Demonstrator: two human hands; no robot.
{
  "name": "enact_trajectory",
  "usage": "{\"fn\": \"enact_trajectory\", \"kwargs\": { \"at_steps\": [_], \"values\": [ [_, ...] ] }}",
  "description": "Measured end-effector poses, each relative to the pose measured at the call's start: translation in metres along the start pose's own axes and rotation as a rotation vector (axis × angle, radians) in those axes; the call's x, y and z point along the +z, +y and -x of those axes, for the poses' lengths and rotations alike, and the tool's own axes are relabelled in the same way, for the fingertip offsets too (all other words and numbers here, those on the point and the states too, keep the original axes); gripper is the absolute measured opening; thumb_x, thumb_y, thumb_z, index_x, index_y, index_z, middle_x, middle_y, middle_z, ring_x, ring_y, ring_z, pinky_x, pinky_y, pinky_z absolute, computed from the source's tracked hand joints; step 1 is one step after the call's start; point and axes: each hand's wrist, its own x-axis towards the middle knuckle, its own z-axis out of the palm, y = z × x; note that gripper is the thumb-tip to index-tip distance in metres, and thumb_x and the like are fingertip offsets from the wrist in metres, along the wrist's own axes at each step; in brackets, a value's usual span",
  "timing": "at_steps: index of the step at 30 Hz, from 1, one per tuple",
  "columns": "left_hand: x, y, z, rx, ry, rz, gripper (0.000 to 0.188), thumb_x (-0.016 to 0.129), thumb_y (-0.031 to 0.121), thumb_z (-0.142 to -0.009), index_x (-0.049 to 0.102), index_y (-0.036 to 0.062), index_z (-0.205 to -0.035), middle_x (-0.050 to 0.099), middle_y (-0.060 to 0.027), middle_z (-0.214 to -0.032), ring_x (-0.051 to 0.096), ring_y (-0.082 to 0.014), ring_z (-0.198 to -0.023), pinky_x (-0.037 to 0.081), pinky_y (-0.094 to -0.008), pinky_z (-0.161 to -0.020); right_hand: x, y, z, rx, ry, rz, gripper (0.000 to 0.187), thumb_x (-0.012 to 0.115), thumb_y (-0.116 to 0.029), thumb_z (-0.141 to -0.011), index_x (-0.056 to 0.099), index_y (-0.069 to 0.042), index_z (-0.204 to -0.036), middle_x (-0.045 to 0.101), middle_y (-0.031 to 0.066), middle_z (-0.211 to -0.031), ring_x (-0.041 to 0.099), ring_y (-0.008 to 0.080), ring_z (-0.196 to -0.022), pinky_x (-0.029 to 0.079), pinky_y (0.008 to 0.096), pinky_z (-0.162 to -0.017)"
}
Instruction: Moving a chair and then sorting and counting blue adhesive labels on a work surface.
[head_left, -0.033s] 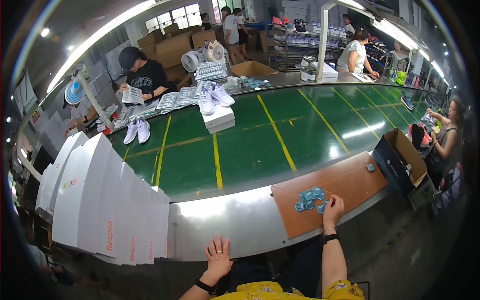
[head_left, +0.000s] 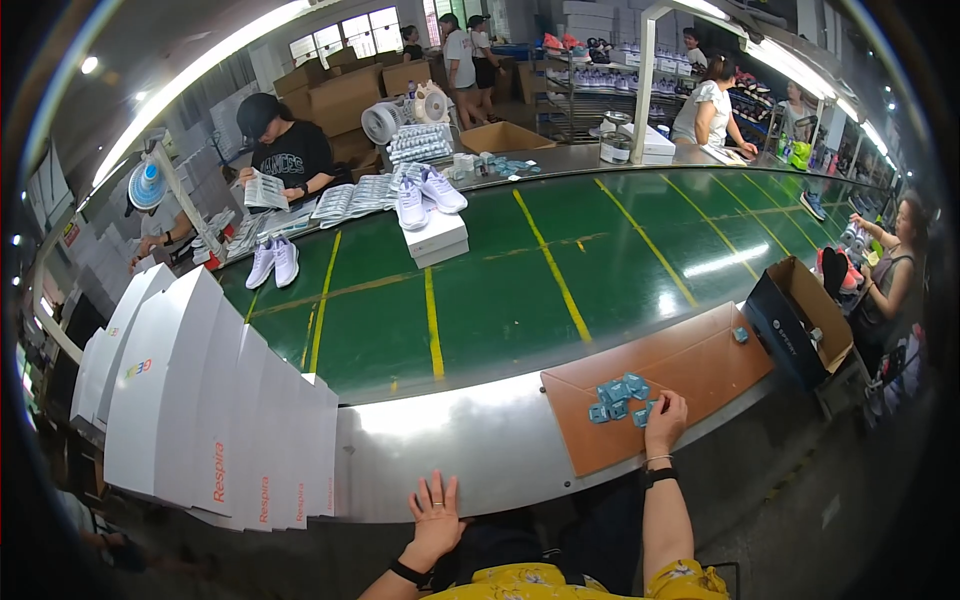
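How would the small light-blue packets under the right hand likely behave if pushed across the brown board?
The light-blue packets look small, flat and thin, so they are probably very light and would slide rather than roll. They lie in a loose overlapping heap at the right hand, so a push would likely scatter them. The brown board looks smooth, so grip is probably low.

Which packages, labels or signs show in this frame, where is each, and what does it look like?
Flat white boxes: stacked on edge at the left, orange print along the sides.
Small blue packets: a pile on the brown board, at the right hand.
White shoebox: on the green belt, white shoes on top.
Open dark box: right end, brown inside.
Brown cartons: stacked at the far wall.
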Motion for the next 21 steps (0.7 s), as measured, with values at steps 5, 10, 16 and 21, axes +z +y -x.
{"fn": "enact_trajectory", "kwargs": {
  "at_steps": [5, 10, 16, 21],
  "values": [
    [-0.0027, 0.0032, -0.0006, -0.008, -0.017, 0.012, 0.106, 0.083, 0.038, -0.078, 0.020, 0.0063, -0.157, 0.010, -0.0284, -0.161, 0.011, -0.0544, -0.146, 0.015, -0.0699, -0.110, -0.0015, 0.0020, -0.0017, -0.022, 0.012, 0.007, 0.010, 0.062, -0.012, -0.092, 0.066, -0.007, -0.098, 0.065, 0.0106, -0.100, 0.060, 0.0324, -0.100, 0.050, 0.0435, -0.087],
    [-0.0036, 0.0057, -0.0022, -0.006, -0.027, 0.041, 0.107, 0.083, 0.034, -0.077, 0.019, 0.0068, -0.158, 0.009, -0.0286, -0.162, 0.010, -0.0543, -0.146, 0.015, -0.0706, -0.110, -0.0046, -0.0001, -0.0033, 0.008, 0.008, 0.000, 0.010, 0.062, -0.012, -0.092, 0.066, -0.007, -0.098, 0.066, 0.0107, -0.100, 0.060, 0.0328, -0.100, 0.050, 0.0434, -0.087],
    [-0.0042, 0.0064, -0.0028, -0.013, -0.067, 0.050, 0.107, 0.083, 0.035, -0.077, 0.019, 0.0053, -0.158, 0.007, -0.0296, -0.162, 0.008, -0.0549, -0.147, 0.013, -0.0715, -0.110, -0.0050, -0.0011, -0.0053, -0.023, 0.016, -0.007, 0.010, 0.062, -0.012, -0.091, 0.067, -0.007, -0.098, 0.065, 0.0111, -0.100, 0.060, 0.0331, -0.099, 0.050, 0.0440, -0.086],
    [-0.0050, 0.0095, -0.0039, -0.022, -0.059, 0.077, 0.106, 0.083, 0.033, -0.077, 0.019, 0.0048, -0.158, 0.006, -0.0295, -0.162, 0.008, -0.0552, -0.147, 0.014, -0.0724, -0.109, -0.0044, 0.0005, -0.0074, -0.025, 0.037, -0.023, 0.007, 0.062, -0.011, -0.090, 0.066, -0.006, -0.095, 0.064, 0.0109, -0.094, 0.061, 0.0331, -0.093, 0.051, 0.0444, -0.082]
  ]
}}
